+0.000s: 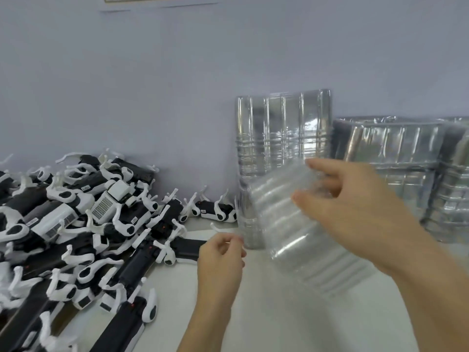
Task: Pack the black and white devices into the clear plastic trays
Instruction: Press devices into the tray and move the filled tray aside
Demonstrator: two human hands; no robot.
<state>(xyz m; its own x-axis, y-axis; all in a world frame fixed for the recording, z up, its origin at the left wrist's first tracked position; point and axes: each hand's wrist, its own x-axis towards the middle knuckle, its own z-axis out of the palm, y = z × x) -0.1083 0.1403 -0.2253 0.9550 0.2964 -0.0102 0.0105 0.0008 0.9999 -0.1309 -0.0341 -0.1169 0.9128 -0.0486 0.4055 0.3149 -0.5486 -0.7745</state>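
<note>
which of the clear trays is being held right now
The blurred tilted tray, gripped at its upper edge by the right hand. The other trays stand propped against the wall, untouched.

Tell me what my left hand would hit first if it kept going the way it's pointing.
Likely the upright tray stack by the wall: the left hand points up and slightly right, its fingertips almost at the stack's lower edge. Depth is unclear.

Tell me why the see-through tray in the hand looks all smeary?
In the head view, the clear tray and the right hand holding it are streaked by motion blur; the left hand is only a little soft. The heap of black and white devices is sharper. The trays leaning on the wall catch bright glare stripes, and the wide lens bends the edges.
</note>
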